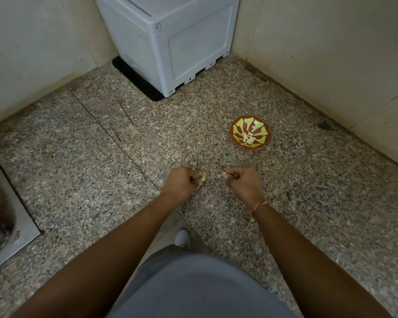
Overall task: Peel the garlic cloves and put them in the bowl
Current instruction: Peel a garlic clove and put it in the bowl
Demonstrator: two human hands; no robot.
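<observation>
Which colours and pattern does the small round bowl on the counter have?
Red-brown small round bowl with yellow-green radiating patches, seen in the head view.

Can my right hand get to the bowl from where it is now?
Probably yes: only bare counter lies between the right hand and the bowl, though that hand already holds a garlic piece.

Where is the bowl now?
In the head view the bowl sits on the granite counter, ahead and right of the right hand, near the wall corner.

Both forearms reach toward 12 o'clock, left hand (pixel 184 182) and right hand (pixel 241 182) apart side by side, fingers curled, each pinching a small pale piece.
</observation>
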